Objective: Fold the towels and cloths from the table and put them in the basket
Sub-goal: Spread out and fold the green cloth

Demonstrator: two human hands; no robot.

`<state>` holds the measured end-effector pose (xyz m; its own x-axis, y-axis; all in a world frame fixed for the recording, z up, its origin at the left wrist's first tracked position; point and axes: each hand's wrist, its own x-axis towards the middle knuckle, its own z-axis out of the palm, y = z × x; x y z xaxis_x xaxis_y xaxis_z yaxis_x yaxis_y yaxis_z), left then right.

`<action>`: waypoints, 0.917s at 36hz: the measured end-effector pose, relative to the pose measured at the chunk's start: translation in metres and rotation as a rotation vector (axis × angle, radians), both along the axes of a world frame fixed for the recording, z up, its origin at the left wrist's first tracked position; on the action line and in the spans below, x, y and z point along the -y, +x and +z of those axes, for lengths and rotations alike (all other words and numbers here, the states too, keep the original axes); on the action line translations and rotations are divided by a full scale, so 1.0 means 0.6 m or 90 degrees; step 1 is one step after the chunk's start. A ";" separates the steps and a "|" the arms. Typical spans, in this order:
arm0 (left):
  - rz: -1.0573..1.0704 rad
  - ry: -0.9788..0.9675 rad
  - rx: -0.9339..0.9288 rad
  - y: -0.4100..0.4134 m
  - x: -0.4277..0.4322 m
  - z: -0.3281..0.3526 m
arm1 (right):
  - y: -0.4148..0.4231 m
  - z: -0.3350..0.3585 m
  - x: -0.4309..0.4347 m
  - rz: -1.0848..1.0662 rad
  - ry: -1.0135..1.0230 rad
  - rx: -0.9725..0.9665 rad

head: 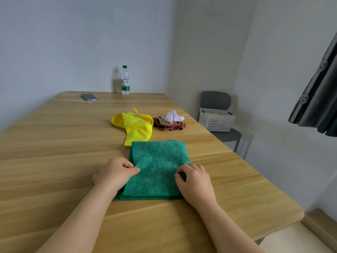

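A green towel [158, 167], folded in layers, lies on the wooden table [63, 152] in front of me. My left hand [116, 172] pinches its left edge between thumb and fingers. My right hand [195, 181] grips the right edge with curled fingers. Behind the green towel lies a crumpled yellow cloth [135, 126]. To the right of it sit a brown cloth [171, 126] and a white patterned cloth [172, 116] on top of it. The white perforated basket [216, 120] stands on a grey chair [221, 114] beyond the table's right edge.
A water bottle [125, 80] stands at the table's far edge by the wall. A phone [89, 97] on a white cable lies at the far left. A dark curtain [317, 99] hangs at the right. The table's right edge runs close to the chair.
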<state>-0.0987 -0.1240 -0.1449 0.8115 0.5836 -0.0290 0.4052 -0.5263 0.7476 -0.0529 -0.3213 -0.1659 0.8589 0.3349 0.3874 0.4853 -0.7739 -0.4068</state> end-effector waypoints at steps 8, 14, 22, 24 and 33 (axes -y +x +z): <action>0.031 0.211 -0.096 -0.011 -0.001 0.002 | -0.005 0.004 0.003 0.023 0.037 0.013; -0.157 0.258 -0.021 -0.007 0.009 -0.007 | 0.003 0.010 0.004 0.005 0.127 -0.073; -0.229 0.234 -0.057 0.009 -0.008 -0.010 | 0.073 0.030 -0.021 -0.040 0.214 -0.220; -0.231 0.206 -0.038 0.011 -0.013 -0.010 | 0.099 0.034 -0.034 -0.036 0.222 -0.246; -0.185 0.205 -0.001 0.019 -0.027 -0.014 | 0.150 0.033 -0.059 -0.021 0.246 -0.320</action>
